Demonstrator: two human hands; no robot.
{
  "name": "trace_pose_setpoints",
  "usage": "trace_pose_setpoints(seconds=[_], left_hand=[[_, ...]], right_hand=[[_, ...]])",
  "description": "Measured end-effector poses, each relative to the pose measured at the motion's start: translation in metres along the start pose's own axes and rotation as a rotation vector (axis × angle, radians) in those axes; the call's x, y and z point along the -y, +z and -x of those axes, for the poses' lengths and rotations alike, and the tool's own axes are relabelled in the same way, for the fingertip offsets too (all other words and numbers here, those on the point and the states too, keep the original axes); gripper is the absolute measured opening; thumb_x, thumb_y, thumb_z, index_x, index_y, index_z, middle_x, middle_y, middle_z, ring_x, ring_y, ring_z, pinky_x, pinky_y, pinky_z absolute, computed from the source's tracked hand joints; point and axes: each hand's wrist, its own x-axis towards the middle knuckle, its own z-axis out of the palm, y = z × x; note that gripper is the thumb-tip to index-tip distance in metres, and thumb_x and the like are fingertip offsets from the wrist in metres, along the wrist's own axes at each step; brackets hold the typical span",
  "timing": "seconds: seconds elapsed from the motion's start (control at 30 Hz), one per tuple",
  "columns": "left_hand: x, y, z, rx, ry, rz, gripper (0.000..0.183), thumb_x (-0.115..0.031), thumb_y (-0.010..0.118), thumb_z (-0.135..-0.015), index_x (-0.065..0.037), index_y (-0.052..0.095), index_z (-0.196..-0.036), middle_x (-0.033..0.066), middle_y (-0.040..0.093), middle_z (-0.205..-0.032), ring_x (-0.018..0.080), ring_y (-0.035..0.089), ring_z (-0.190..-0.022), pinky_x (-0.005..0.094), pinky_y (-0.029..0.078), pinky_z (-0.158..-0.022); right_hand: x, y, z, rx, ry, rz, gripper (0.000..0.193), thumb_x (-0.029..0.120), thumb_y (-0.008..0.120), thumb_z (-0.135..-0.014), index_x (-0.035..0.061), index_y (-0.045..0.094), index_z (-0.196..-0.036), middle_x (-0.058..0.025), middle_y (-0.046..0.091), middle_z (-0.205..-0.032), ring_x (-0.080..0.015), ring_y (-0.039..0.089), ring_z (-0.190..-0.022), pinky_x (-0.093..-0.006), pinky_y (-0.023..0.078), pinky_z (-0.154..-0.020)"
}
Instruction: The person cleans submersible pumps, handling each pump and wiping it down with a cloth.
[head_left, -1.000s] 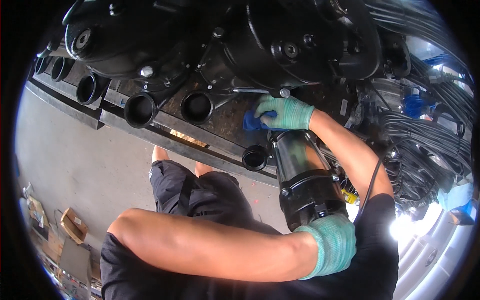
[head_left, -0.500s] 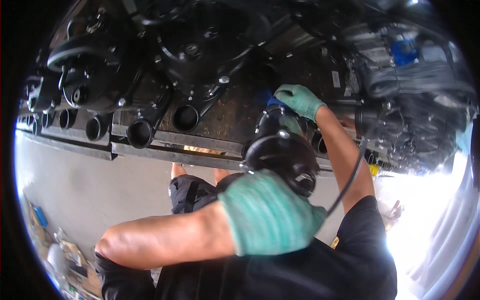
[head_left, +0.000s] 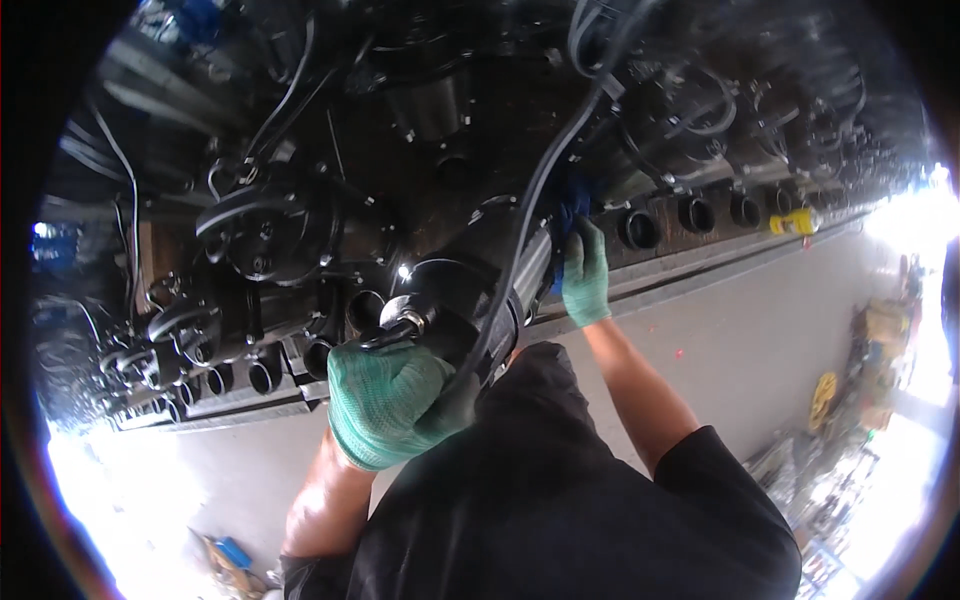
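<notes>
A black, pump-like machine [head_left: 445, 305] with a rounded housing lies slanted across the middle of the bench edge. My left hand [head_left: 390, 405], in a green knit glove, is closed round its near left end, beside a shiny metal fitting [head_left: 402, 312]. Against the machine's far right end, my right hand [head_left: 586, 275], gloved alike, grips a dark blue cloth-like piece [head_left: 572, 205]; its fingertips are partly hidden. A thick black cable [head_left: 530, 205] runs over the machine and down by my left hand.
Similar black machines with round pipe openings [head_left: 640, 230] line the bench on both sides. The bench's metal edge [head_left: 690, 262] runs along their front. A yellow object [head_left: 795, 222] sits near it on the right. Assorted goods [head_left: 850, 400] lie on the floor at far right.
My view has turned along the bench. The machine has gone from nearly upright to a slant, and my left hand has shifted to its left end. My right hand stays at the blue piece.
</notes>
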Motion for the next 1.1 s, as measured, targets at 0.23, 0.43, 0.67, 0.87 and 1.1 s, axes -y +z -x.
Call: trace_pose_setpoints(seconds=[0.23,0.43,0.67,0.87,1.1], left_hand=[[-0.036,0.023,-0.069,0.059,-0.021,-0.275,0.039,-0.01,0.084,-0.086,-0.009,0.051,-0.066,0.0065,0.054,-0.055,0.0244,0.055,-0.043,0.0357,0.041,-0.04],[-0.044,0.055,-0.136,0.106,-0.24,-0.028,0.024,-0.009,0.074,-0.098,-0.004,0.06,-0.079,0.0032,0.053,-0.057,0.0111,0.044,-0.046,0.0297,0.037,-0.044],[-0.046,0.043,-0.117,0.185,-0.054,-0.16,0.038,0.002,0.08,-0.087,-0.005,0.048,-0.068,0.0055,0.051,-0.053,0.013,0.047,-0.042,0.0296,0.036,-0.041],[-0.029,0.019,-0.084,0.137,0.024,-0.263,0.033,-0.004,0.079,-0.087,-0.007,0.053,-0.069,0.0073,0.05,-0.056,0.0246,0.05,-0.044,0.0354,0.037,-0.046],[-0.018,0.012,-0.067,0.13,0.047,-0.337,0.024,-0.006,0.079,-0.087,-0.004,0.059,-0.075,0.0097,0.054,-0.06,0.0302,0.053,-0.046,0.038,0.038,-0.047]], right_hand=[[-0.004,0.012,0.048,-0.147,0.511,-0.543,0.061,0.037,0.06,-0.109,-0.0023,0.045,-0.153,-0.0201,0.057,-0.145,-0.0316,0.056,-0.131,-0.0385,0.044,-0.113],[-0.012,-0.024,0.029,0.073,0.571,-0.314,0.049,0.028,0.064,-0.105,0.0016,0.055,-0.146,-0.0192,0.069,-0.128,-0.0329,0.065,-0.12,-0.039,0.048,-0.108],[0.091,-0.104,-0.032,0.094,-0.023,-0.276,0.041,0.017,0.073,-0.099,0.0027,0.064,-0.136,-0.0157,0.067,-0.118,-0.0268,0.067,-0.108,-0.0362,0.052,-0.095],[0.063,-0.065,-0.065,0.341,-0.271,-0.231,0.031,0.013,0.075,-0.094,0.0068,0.073,-0.124,-0.0191,0.065,-0.121,-0.0418,0.06,-0.116,-0.0479,0.051,-0.097],[0.103,-0.067,-0.081,0.503,-0.299,-0.266,0.023,0.012,0.073,-0.093,0.0082,0.075,-0.116,-0.0159,0.066,-0.115,-0.039,0.062,-0.112,-0.0479,0.051,-0.095]])
